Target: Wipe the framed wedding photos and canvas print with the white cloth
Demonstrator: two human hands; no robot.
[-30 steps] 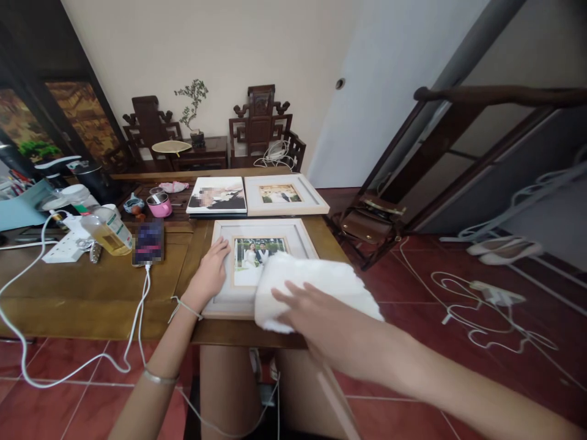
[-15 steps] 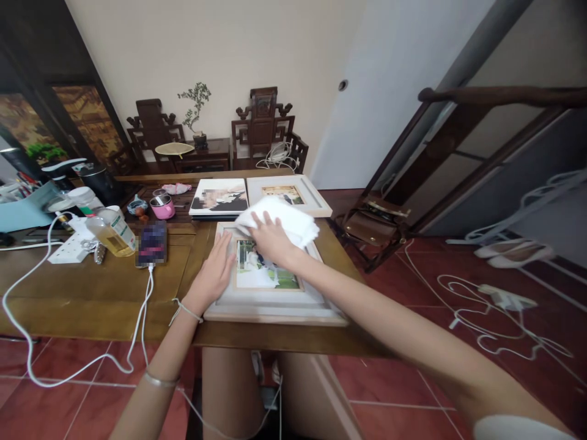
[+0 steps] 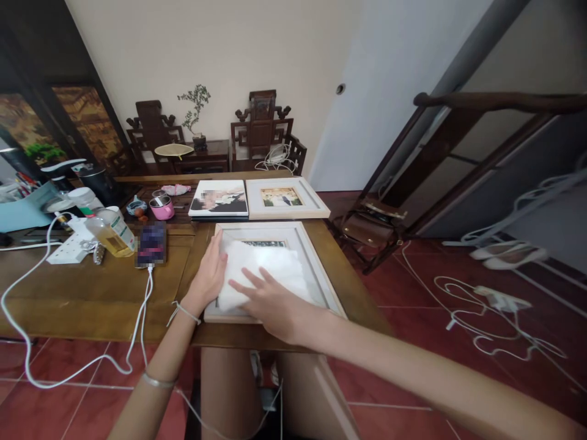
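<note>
A picture frame (image 3: 328, 284) with a pale wooden edge lies flat near the table's front edge. Over most of its glass is spread a white tissue or cloth (image 3: 275, 264), with just a strip of the photo showing above. My right hand (image 3: 270, 299) lies flat on the white sheet's lower part, fingers spread and pressed down. Along the frame's left edge rests my left hand (image 3: 210, 272), its fingers stretched forward against the rim. Whether it grips the side is hidden.
Behind lie a second framed photo (image 3: 312, 198) and a photo panel (image 3: 220, 211). To the left are a phone (image 3: 151, 244) on a cable, a bottle of yellow liquid (image 3: 112, 233), a power strip (image 3: 68, 247) and a pink cup (image 3: 162, 208). A wooden chair (image 3: 408, 171) stands right.
My right hand has drawn the white sheet from the frame's far edge down toward me, uncovering the framed photo behind. My left hand stays at the left edge.
</note>
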